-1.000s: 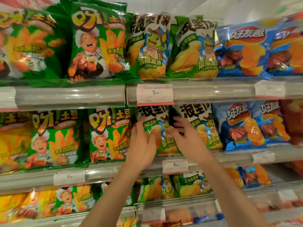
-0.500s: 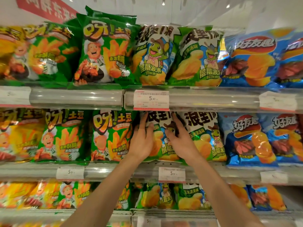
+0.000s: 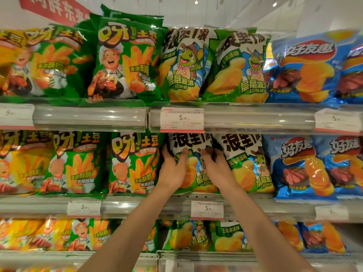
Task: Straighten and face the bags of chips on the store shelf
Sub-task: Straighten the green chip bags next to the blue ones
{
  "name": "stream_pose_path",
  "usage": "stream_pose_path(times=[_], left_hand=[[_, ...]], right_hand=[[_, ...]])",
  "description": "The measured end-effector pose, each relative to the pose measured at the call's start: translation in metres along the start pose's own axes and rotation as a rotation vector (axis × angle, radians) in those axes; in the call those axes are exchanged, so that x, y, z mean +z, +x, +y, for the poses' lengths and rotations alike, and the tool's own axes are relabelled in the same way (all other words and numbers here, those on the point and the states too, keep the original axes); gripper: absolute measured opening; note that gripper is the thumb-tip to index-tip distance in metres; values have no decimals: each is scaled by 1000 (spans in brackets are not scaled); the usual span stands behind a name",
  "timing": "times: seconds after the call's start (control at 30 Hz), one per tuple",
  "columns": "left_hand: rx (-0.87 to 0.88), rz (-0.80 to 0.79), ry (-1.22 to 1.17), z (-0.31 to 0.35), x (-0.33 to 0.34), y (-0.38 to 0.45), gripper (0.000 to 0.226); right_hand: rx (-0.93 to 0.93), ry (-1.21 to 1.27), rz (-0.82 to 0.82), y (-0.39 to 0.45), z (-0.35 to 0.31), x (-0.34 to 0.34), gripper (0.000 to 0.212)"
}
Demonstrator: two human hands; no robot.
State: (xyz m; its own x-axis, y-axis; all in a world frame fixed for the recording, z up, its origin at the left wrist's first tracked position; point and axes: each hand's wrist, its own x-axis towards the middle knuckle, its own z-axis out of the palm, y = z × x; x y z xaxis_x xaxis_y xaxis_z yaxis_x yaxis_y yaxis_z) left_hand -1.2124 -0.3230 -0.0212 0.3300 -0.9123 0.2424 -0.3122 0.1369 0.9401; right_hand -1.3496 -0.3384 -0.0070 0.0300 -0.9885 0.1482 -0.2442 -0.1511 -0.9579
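Note:
A green-and-white frog chip bag [image 3: 193,142] stands upright on the middle shelf [image 3: 137,205], its front facing me. My left hand [image 3: 172,169] holds its left edge, fingers behind the bag and thumb across the front. My right hand [image 3: 217,167] grips its right side, fingers tucked into the gap beside a second frog bag [image 3: 245,163]. Green fry bags [image 3: 133,163] stand to the left, blue chip bags [image 3: 298,167] to the right.
The top shelf [image 3: 90,116] carries upright green fry bags [image 3: 123,61], frog bags [image 3: 184,63] and blue bags [image 3: 306,69]. Price tags [image 3: 181,119] hang on the clear rails. A lower shelf holds more bags [image 3: 196,236]. A red sign [image 3: 57,8] hangs at top left.
The view tilted upward. Both hands shifted up the frog bag and went from lying flat on its front to gripping its two sides.

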Motion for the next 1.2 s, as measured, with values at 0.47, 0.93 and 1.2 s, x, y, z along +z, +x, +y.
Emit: stream_pose_path(times=[0.47,0.93,1.2], left_hand=[[-27,-46,57,2,-4,7,67],[277,32,213,-9,2,0,51],[282,5,306,-7,3,6,54]], right_hand=[[94,-34,-50,15,-4,13,81],[-239,-202,20,-16,12,6,61],[-180,-236,-22,-8,13,8,63]])
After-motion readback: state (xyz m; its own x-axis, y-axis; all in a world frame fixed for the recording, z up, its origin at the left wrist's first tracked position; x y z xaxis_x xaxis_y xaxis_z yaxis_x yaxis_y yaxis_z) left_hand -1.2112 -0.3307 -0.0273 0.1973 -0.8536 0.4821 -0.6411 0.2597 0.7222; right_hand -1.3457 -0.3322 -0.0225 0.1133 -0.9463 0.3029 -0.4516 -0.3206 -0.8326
